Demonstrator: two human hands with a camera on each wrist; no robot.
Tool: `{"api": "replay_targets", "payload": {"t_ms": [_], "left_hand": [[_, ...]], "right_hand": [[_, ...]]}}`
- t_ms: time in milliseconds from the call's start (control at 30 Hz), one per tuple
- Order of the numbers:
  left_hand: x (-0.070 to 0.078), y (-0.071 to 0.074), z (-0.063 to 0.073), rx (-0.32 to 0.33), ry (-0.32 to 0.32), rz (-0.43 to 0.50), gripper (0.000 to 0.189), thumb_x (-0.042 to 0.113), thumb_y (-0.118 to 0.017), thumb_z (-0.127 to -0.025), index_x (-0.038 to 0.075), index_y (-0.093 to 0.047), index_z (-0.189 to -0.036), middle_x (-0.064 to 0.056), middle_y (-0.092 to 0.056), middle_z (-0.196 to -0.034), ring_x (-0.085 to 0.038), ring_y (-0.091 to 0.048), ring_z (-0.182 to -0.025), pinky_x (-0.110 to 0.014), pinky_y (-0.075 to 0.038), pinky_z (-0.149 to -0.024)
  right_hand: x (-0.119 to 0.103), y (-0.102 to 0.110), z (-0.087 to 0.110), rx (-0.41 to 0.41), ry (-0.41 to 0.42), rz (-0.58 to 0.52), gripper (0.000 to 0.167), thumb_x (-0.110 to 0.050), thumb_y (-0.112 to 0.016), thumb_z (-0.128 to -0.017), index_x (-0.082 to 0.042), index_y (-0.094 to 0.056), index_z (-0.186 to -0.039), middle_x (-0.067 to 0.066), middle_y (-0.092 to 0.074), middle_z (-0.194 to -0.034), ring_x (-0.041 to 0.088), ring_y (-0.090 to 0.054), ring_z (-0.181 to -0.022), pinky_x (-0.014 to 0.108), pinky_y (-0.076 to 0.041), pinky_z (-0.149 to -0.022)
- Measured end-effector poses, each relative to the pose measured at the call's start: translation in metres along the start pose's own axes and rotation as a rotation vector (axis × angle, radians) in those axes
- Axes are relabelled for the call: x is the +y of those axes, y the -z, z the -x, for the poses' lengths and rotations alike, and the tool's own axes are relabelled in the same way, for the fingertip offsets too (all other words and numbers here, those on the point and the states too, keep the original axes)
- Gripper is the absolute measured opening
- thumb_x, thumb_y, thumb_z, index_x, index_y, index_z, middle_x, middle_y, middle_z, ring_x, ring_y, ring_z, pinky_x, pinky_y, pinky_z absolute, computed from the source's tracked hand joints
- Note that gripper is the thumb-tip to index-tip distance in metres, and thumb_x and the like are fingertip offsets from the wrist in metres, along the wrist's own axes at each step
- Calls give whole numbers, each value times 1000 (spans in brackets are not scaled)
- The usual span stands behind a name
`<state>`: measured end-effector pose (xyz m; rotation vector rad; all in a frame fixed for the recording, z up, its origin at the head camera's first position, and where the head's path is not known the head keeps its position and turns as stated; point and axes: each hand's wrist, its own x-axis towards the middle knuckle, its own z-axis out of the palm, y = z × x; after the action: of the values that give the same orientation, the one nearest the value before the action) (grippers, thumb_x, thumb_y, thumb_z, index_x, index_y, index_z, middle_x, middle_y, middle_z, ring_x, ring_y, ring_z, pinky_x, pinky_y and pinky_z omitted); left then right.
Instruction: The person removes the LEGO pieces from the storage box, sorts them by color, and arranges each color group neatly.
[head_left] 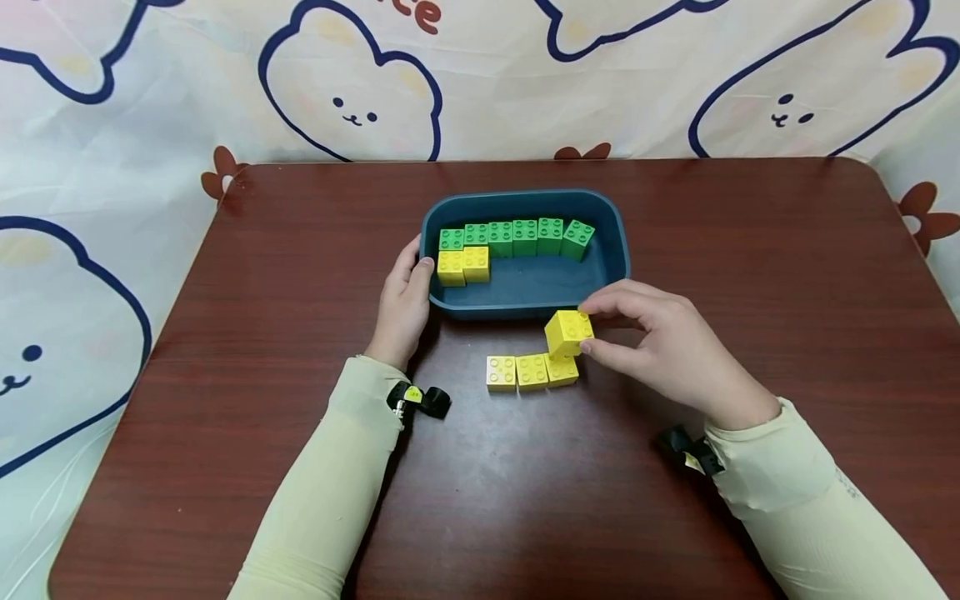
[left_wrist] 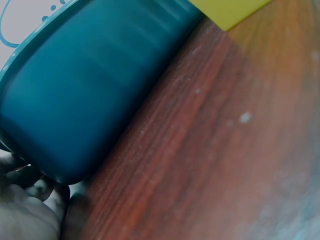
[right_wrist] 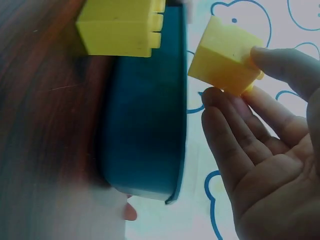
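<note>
My right hand (head_left: 663, 343) pinches a yellow building block (head_left: 568, 332) between thumb and fingers, raised near the front wall of a dark teal plastic bin (head_left: 525, 312). In the right wrist view, the pinched block (right_wrist: 227, 57) is tilted and apart from the bin. My left hand (head_left: 401, 308) grips the bin's left end, thumb at the rim. Inside, several green blocks (head_left: 500, 239) form a row along the back. Two yellow blocks (head_left: 463, 267) sit side by side before them at the left. Three more yellow blocks (head_left: 532, 372) form a row on the table, the right one partly hidden.
The dark reddish-brown wooden table (head_left: 315, 250) extends on all sides of the bin. Behind it hangs a pale cloth (head_left: 495, 100) printed with cartoon bears. A black strap device (head_left: 420, 398) is on the left wrist, and another (head_left: 690, 452) on the right.
</note>
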<state>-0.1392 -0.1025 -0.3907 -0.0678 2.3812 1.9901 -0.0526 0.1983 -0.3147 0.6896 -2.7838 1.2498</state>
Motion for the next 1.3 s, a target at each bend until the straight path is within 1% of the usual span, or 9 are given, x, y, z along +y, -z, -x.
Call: {"api": "replay_targets", "payload": {"t_ms": [167, 433, 567, 900, 1133, 1300], "left_hand": [[-2, 0, 0, -5, 10, 1, 46, 27, -40, -109, 22, -39, -155, 7, -40, -156, -6, -32, -143, -36, -28, -118], [-4, 0, 1, -11, 36, -7, 47, 28, -40, -109, 24, -38, -155, 9, -39, -156, -6, -31, -144, -38, -27, -118], [-5, -1, 1, -19, 29, -10, 47, 29, -40, -109, 24, -38, -155, 9, -39, -156, -6, -31, -144, -38, -27, -119], [-4, 3, 4, -6, 9, 2, 46, 27, -41, -109, 22, -40, -155, 8, -40, -156, -6, -32, -143, -36, -27, -118], [-6, 2, 1, -11, 4, 9, 46, 29, -42, -108, 24, -41, -154, 9, -41, -155, -5, -32, -142, -36, -27, -118], [-5, 2, 0, -6, -1, 9, 46, 29, -42, -108, 24, -41, -154, 8, -42, -155, -5, -33, -142, -36, -28, -118]], "right_hand": [[4, -2, 1, -50, -1, 9, 36, -10, -86, -80, -16, -71, -113, -8, -65, -111, 12, -66, -98, 24, -57, -79], [6, 2, 3, -96, 4, 59, 35, -11, -85, -81, -14, -70, -113, -6, -64, -112, 15, -67, -97, 32, -58, -81], [7, 4, 5, -115, -11, 60, 34, -10, -84, -81, -14, -70, -112, -5, -64, -112, 16, -67, -97, 37, -59, -81], [10, 5, 3, -142, -2, 78, 33, -9, -82, -83, -15, -70, -112, -5, -64, -112, 16, -66, -98, 37, -58, -82], [11, 6, 2, -153, -16, 107, 32, -9, -82, -83, -13, -70, -113, -3, -64, -112, 17, -66, -98, 38, -58, -82], [11, 9, 0, -171, -36, 105, 32, -9, -82, -83, -13, -69, -113, -2, -64, -112, 19, -66, -99, 39, -58, -83]]}}
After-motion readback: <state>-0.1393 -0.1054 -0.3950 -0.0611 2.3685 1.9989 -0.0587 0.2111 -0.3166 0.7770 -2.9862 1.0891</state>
